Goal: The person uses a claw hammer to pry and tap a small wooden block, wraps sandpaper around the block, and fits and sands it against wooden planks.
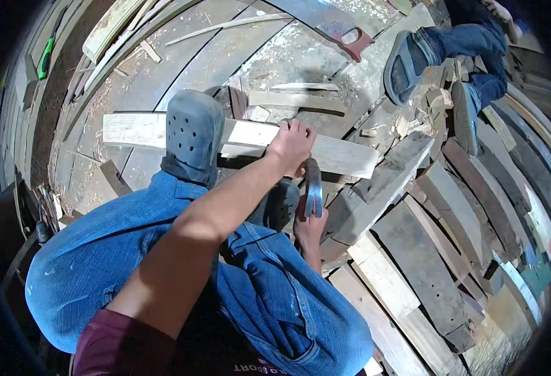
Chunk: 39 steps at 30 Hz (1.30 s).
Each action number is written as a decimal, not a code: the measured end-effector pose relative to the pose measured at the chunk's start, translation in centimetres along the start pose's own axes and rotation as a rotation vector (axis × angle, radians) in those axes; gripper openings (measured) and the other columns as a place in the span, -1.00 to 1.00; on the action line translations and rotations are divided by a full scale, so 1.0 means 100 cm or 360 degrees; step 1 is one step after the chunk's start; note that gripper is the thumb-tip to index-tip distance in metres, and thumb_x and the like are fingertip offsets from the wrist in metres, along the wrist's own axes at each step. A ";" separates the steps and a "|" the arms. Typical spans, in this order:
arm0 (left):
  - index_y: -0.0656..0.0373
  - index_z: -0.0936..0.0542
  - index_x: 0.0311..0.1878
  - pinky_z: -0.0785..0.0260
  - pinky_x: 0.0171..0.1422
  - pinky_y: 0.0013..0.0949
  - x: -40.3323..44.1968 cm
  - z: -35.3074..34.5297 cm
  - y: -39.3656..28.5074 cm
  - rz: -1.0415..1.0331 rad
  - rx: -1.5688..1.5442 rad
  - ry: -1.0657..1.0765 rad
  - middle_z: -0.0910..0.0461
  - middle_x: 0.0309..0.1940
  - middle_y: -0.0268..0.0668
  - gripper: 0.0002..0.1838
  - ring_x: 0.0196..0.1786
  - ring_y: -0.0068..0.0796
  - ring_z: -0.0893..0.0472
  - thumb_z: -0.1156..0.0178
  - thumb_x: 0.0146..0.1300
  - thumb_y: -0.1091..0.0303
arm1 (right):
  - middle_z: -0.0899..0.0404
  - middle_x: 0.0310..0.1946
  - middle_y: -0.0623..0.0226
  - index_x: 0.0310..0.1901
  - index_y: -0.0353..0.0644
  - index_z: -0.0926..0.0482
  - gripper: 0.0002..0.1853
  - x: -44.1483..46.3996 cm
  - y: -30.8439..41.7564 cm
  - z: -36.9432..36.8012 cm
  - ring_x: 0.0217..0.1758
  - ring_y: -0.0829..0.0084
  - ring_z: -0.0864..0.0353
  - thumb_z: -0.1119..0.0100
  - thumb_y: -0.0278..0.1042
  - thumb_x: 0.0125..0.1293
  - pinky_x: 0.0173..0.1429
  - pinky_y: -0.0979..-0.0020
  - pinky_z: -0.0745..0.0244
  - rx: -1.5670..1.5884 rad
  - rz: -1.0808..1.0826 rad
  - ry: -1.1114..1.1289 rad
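A pale wooden board [344,158] lies crosswise before me, with my left shoe [192,135] on top of it. My left hand [293,145] rests at the board's middle, fingers curled closed; whatever is between them is hidden. Just below, my right hand [310,230] is closed around what looks like a claw hammer [314,188]. Its curved steel head sits close to my left fingertips, the split claw towards me. The head covers most of the handle. My right shoe [282,205] is partly hidden behind my left forearm.
Thick timber [375,188] lies right of the board, beside many stacked planks [413,285]. A handsaw with a red handle [352,44] lies on the floor ahead. Another person's jeans-clad leg [460,47] and sandal [406,67] are at upper right. Wood scraps [294,100] lie beyond the board.
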<state>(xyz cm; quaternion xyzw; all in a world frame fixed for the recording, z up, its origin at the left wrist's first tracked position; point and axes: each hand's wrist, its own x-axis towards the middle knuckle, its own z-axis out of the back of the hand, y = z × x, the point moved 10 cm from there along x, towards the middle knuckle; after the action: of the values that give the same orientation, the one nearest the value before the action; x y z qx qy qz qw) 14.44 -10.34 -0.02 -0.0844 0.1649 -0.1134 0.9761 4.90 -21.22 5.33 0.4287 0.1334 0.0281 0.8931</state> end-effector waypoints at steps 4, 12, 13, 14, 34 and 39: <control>0.27 -0.39 0.14 -0.35 0.05 -0.14 -0.003 0.002 0.002 -0.0026 -0.0006 0.0097 -0.45 -0.06 -0.10 -0.06 0.07 -0.17 -0.42 -0.43 -0.27 -0.16 | -0.47 -0.61 0.15 -0.38 -0.32 -0.48 -0.79 0.003 0.010 0.000 -0.54 0.33 -0.50 -0.05 -0.33 0.31 -0.37 0.32 -0.38 -0.0013 0.0084 -0.0015; 0.26 -0.38 0.15 -0.35 0.06 -0.12 -0.002 0.001 0.000 -0.0012 0.0011 0.0122 -0.45 -0.05 -0.13 -0.02 0.10 -0.20 -0.40 -0.45 -0.31 -0.19 | -0.46 -0.58 0.23 -0.33 -0.25 -0.50 -0.95 -0.004 0.000 0.004 -0.53 0.39 -0.48 -0.11 -0.48 0.20 -0.41 0.34 -0.36 -0.0037 -0.0045 0.0010; 0.27 -0.37 0.16 -0.34 0.06 -0.12 -0.002 0.001 0.002 0.0024 -0.0016 0.0047 -0.45 -0.04 -0.13 -0.02 0.11 -0.21 -0.40 -0.44 -0.27 -0.20 | -0.46 -0.57 0.24 -0.33 -0.25 -0.50 -0.94 -0.004 -0.025 -0.002 -0.53 0.40 -0.48 -0.11 -0.46 0.21 -0.41 0.34 -0.36 -0.0030 -0.0141 0.0073; 0.27 -0.37 0.17 -0.34 0.06 -0.11 -0.003 -0.001 -0.001 0.0006 -0.0026 0.0084 -0.45 -0.04 -0.13 -0.02 0.10 -0.20 -0.40 -0.43 -0.27 -0.20 | -0.47 -0.57 0.25 -0.32 -0.25 -0.50 -0.93 -0.006 -0.042 -0.006 -0.53 0.42 -0.48 -0.11 -0.45 0.23 -0.41 0.33 -0.36 -0.0025 -0.0240 0.0129; 0.32 -0.30 0.24 -0.33 0.14 -0.07 0.000 -0.001 -0.002 -0.0038 -0.0011 0.0223 -0.41 0.02 -0.06 0.06 0.13 -0.15 -0.37 -0.42 -0.26 -0.21 | -0.43 -0.62 0.12 -0.38 -0.30 -0.47 -0.87 -0.003 -0.006 0.007 -0.57 0.34 -0.47 -0.11 -0.42 0.24 -0.41 0.31 -0.34 0.0077 -0.0073 -0.0118; 0.30 -0.32 0.21 -0.31 0.17 -0.07 0.000 -0.001 0.000 0.0007 -0.0009 0.0222 -0.42 0.01 -0.05 0.04 0.14 -0.15 -0.37 -0.41 -0.26 -0.24 | -0.42 -0.67 0.13 -0.46 -0.32 -0.48 -0.82 0.003 -0.012 0.002 -0.62 0.29 -0.46 -0.11 -0.41 0.23 -0.48 0.29 -0.31 0.0066 -0.0102 -0.0001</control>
<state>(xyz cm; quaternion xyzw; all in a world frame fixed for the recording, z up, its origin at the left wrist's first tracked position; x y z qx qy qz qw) 14.36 -10.38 -0.13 -0.0787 0.2330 -0.1164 0.9623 5.21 -22.11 4.43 0.4426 0.1474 -0.0035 0.8845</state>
